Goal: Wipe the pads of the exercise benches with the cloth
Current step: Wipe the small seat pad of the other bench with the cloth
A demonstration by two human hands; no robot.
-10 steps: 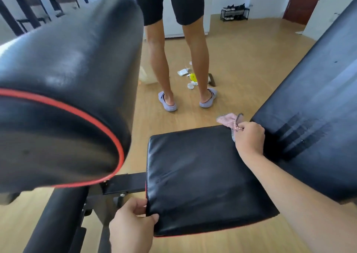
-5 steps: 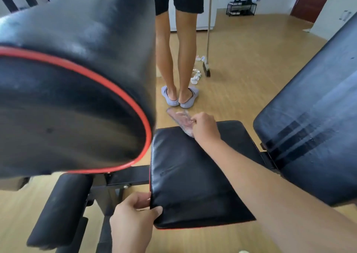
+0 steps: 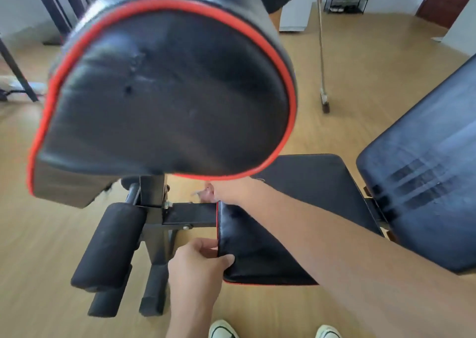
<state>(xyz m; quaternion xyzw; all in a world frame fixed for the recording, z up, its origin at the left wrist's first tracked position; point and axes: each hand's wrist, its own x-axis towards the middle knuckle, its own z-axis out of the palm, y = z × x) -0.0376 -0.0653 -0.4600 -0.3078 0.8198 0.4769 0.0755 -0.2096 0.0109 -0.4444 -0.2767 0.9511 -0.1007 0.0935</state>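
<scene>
Head view. Left hand (image 3: 198, 265) clamped on the near corner of the seat pad (image 3: 304, 208), thumb on top, fingers tucked under the edge, probably to steady the bench against the wiping push. Right hand (image 3: 226, 190) reaching across to the pad's far left corner, partly tucked beneath the big red-piped pad (image 3: 164, 92); closed, apparently around the cloth (image 3: 206, 192), of which only a blurred pinkish scrap shows beside the knuckles. Cannot tell how tight the hold is. Backrest pad (image 3: 425, 183) to the right of both hands, streaked. Foam roller (image 3: 108, 245) left of the left hand.
</scene>
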